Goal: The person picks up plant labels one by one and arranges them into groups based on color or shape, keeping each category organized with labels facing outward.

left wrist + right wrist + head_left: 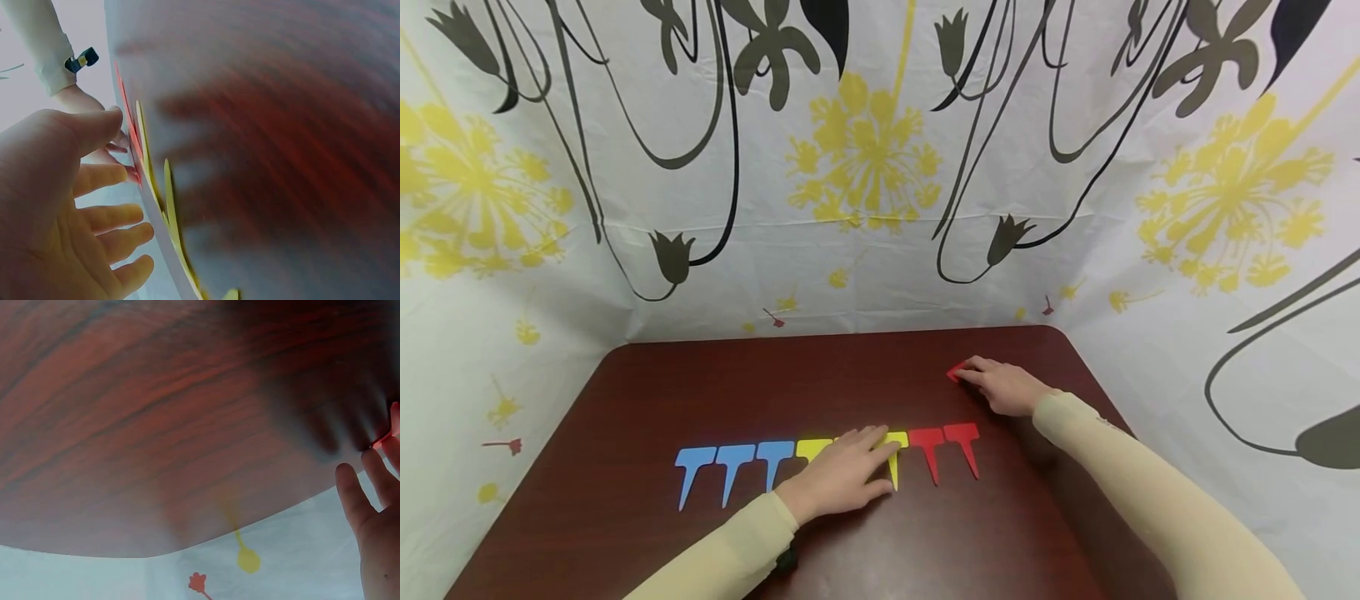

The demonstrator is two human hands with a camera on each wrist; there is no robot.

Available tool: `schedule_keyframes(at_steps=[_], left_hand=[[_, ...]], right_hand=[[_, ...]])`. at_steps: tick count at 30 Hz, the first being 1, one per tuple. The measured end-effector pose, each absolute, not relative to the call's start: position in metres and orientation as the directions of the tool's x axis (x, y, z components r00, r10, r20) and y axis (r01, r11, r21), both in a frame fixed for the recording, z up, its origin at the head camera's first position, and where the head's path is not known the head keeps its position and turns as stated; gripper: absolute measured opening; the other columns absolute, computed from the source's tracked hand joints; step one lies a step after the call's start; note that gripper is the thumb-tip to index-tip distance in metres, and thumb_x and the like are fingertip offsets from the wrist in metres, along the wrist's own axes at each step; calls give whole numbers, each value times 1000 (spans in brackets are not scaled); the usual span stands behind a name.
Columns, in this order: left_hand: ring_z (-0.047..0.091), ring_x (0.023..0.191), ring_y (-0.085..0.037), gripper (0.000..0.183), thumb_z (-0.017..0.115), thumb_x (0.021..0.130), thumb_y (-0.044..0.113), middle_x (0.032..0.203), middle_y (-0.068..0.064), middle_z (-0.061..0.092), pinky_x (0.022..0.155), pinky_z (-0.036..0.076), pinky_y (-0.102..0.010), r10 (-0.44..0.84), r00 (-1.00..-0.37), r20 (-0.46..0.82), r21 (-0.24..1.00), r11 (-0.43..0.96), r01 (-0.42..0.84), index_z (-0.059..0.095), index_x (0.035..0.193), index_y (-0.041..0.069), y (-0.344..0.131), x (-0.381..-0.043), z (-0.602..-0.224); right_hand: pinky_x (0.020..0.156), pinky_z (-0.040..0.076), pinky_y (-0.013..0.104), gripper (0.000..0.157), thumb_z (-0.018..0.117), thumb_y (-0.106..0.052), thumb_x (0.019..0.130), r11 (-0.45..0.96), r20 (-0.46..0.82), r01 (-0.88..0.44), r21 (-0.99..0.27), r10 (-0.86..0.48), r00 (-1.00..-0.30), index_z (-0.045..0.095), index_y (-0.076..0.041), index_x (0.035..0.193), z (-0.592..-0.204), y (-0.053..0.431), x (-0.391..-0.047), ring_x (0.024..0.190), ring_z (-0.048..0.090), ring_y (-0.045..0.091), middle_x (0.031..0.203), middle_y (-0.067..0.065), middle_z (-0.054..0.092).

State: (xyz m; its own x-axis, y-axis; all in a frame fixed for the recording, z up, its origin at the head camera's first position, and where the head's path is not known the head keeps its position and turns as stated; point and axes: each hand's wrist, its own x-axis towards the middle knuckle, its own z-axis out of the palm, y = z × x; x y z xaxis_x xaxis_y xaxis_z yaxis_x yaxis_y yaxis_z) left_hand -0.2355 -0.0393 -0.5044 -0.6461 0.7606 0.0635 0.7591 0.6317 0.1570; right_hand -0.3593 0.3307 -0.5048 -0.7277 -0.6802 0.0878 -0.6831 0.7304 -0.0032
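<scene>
T-shaped plastic plant labels lie in a row across the table, points toward me: blue labels (696, 457) at left, yellow labels (813, 447) in the middle, two red labels (927, 437) at right. My left hand (846, 473) spreads over the yellow ones with fingers extended, covering part of them. In the left wrist view its fingers look straight, beside the yellow labels (172, 200). Farther back and to the right, my right hand (1009, 388) pinches another red label (954, 372) at its fingertips. Most of that label is hidden behind the fingers (375, 472).
The dark reddish-brown table (820, 375) has rounded far corners. A white cloth (857, 275) with flower prints hangs around its back and sides. A small black object (786, 560) shows under the left wrist.
</scene>
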Motion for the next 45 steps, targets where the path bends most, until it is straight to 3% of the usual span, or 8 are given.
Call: schedule_keyframes(at_steps=[2,6,9,18,29,45], left_hand=[[40,142,-30,62,61,98,49,155,-15,41,115,34,-46,763,-644,55,150,632,761,49,150,18,-36,-236,-507],[41,142,-29,60,61,98,50,154,-12,43,115,34,-44,765,-643,42,127,634,763,52,149,20,-33,-236,-511],[42,141,-29,59,61,98,50,153,-11,45,115,34,-44,764,-644,37,119,636,762,53,148,20,-32,-236,-512],[42,141,-30,56,61,99,48,151,-10,47,115,35,-45,756,-654,34,119,646,754,54,147,21,-30,-237,-511],[43,140,-31,58,63,97,47,153,-12,45,114,36,-47,736,-675,51,129,666,735,52,148,20,-28,-239,-509],[46,137,-31,55,64,97,47,149,-10,50,113,36,-49,744,-667,34,121,660,742,57,144,19,-25,-238,-510]], right_hand=[[75,57,37,50,60,-3,95,744,71,-668,-2,-666,-742,59,-15,143,-506,333,-358,108,59,20,133,6,54],[92,54,45,55,58,-2,93,776,28,-631,-3,-631,-775,54,-12,147,-507,338,-354,130,49,29,146,13,47],[101,49,49,55,56,-3,94,786,19,-618,-9,-617,-786,51,-9,148,-508,344,-350,138,43,32,151,16,44],[93,53,45,51,58,-5,95,774,75,-629,-80,-624,-778,53,-9,146,-511,352,-339,121,57,25,141,12,51],[102,46,53,55,62,-13,95,810,57,-579,-93,-576,-816,50,-10,149,-507,359,-322,131,50,34,147,15,47],[99,47,55,60,65,-28,97,816,67,-571,-92,-567,-821,46,-20,153,-516,373,-304,126,52,30,147,10,45]])
